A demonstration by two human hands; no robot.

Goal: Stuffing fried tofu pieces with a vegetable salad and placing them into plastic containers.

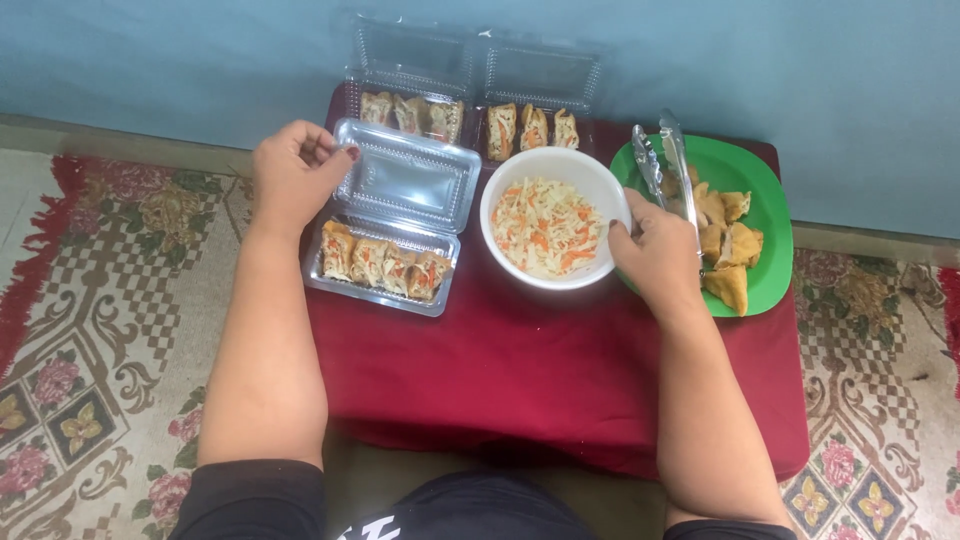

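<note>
Fingers (318, 150) of the left hand (293, 180) curled together, pinching the upper left corner of a clear hinged lid (408, 183) — lid tipped open, seemingly steadied so the tray below stays reachable. Just below, in the clear plastic container (385, 268), four stuffed fried pieces (384, 264) lined up side by side, filling facing up. Further back against the blue wall, two more open containers (470, 95) with three filled pieces each, lids standing upright, set behind the nearest one. In the middle of the red cloth (540, 370), a white bowl (552, 216) of shredded cabbage and carrot, placed between tray and plate, within reach of both. Right hand (660, 255) resting at the bowl's right rim, fingers closed around the handles of metal tongs (668, 165); tong arms pointing away, tips slightly apart over the green plate (765, 200) and gripping nothing. On that plate, a loose pile of unfilled fried tofu (728, 250) — touching one another, close under the tongs. Patterned carpet (90, 330) on either side of the low covered table.
</note>
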